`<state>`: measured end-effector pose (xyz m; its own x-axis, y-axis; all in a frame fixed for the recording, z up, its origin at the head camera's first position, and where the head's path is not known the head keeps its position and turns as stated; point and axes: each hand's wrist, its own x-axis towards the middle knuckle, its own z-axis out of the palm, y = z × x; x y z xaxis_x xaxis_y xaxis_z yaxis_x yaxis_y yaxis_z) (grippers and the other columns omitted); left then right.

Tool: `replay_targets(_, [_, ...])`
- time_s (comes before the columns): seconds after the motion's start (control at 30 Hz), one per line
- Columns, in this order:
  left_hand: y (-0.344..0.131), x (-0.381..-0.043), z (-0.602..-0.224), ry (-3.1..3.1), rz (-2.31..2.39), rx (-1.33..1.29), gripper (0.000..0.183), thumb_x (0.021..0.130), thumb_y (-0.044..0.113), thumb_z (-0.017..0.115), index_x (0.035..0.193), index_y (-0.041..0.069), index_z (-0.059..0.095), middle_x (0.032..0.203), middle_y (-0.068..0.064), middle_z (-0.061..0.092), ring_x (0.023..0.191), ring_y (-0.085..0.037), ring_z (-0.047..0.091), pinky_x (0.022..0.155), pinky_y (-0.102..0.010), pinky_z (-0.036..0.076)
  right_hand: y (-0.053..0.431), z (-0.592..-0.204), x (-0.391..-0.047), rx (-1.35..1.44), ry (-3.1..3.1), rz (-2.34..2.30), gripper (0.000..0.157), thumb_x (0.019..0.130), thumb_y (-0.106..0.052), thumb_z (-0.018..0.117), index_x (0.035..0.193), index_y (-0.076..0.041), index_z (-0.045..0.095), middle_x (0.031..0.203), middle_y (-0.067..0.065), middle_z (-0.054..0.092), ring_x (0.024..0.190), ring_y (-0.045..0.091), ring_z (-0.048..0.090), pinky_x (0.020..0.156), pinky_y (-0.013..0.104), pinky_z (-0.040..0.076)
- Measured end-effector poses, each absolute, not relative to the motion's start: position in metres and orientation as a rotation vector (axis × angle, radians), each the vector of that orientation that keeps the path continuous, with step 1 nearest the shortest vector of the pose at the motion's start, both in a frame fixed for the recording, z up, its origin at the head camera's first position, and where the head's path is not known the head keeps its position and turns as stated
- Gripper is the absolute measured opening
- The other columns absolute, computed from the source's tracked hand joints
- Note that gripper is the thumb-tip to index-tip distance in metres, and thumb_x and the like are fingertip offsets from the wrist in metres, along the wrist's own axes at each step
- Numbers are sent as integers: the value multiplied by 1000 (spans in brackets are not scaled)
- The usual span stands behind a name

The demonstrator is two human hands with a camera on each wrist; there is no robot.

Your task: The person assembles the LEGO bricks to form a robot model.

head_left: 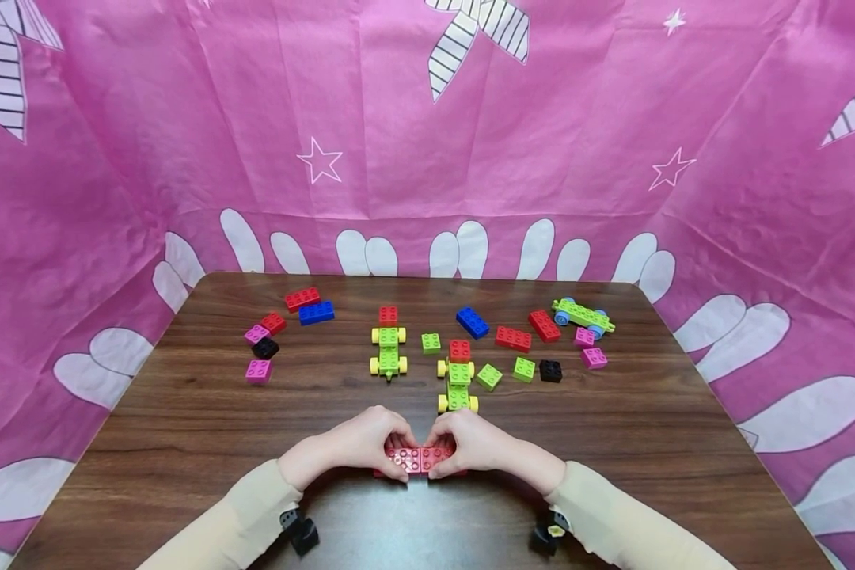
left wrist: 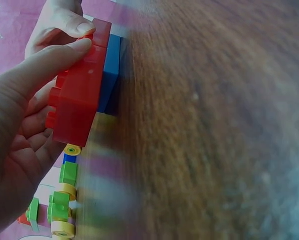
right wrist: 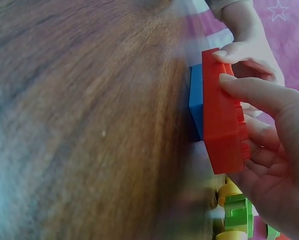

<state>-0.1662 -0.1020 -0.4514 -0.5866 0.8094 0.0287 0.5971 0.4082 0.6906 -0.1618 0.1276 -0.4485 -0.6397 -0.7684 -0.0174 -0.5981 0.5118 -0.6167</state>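
Note:
Two red toy building bricks lie end to end near the front of the table, over a blue brick [left wrist: 111,70] seen below them in both wrist views. My left hand [head_left: 366,438] pinches the left red brick [head_left: 404,457] between thumb and fingers. The right red brick [head_left: 435,456] is gripped the same way by my right hand [head_left: 476,440]. Both thumbs are close together by the seam, on the side facing me. Studs of the red bricks show between the hands; their outer ends are partly covered. In the head view the blue brick is hidden.
Just beyond the hands stands a green car base with yellow wheels [head_left: 459,396], a red brick at its far end. A similar car [head_left: 388,360] is farther left. A blue-wheeled green base [head_left: 583,315] sits back right. Several loose bricks lie around, including black ones [head_left: 265,347].

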Motion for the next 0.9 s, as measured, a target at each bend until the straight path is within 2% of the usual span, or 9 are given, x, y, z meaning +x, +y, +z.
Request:
replay_targets(0.47, [-109, -165, -450, 2375, 904, 1258, 38, 70, 29, 85, 100, 10, 71, 86, 7, 66, 72, 6, 54, 64, -10, 47, 125, -447, -159, -1163, 2477, -763, 26, 69, -26, 78, 90, -14, 67, 81, -13, 57, 70, -3, 46, 59, 11, 39])
replay_targets(0.9, [-118, -167, -447, 2369, 909, 1260, 40, 66, 29, 88, 97, 12, 71, 84, 9, 64, 70, 5, 54, 62, -10, 46, 118, -445, -158, -1194, 2496, -761, 35, 70, -29, 79, 100, -14, 67, 91, -8, 62, 78, 0, 50, 67, 12, 42])
